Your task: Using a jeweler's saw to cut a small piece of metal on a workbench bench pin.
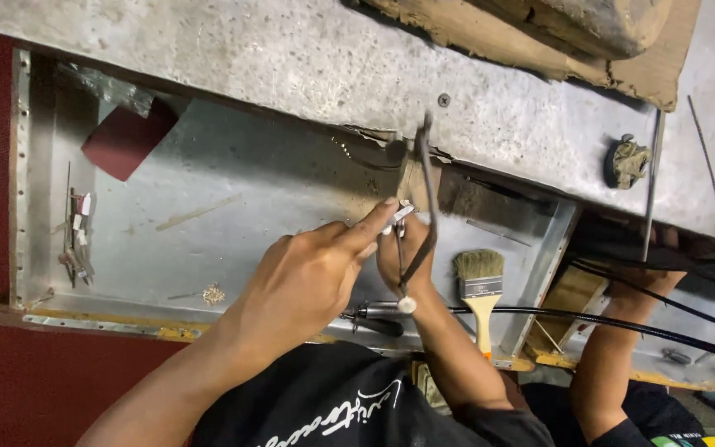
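Over metal tray (233, 190): left hand (304, 277) pinches small metal piece (400, 213) at fingertips, pressed to bench edge. Right hand (403, 265), just beside, fist closed on jeweller's saw (424, 207), frame upright. Paintbrush (480, 285) just right of right hand; red sandpaper (126, 136) far left.

Brush (480, 285), red sheet (128, 136), poss. scraps (77, 236).

- We're looking down at a jeweller's or metalworker's workshop: a scarred grey workbench (291, 58) with a metal catch tray (208, 207) beneath.
- We spot a bench brush (480, 290), metal filings (213, 293), small tools (76, 236) and a saw frame (425, 207).
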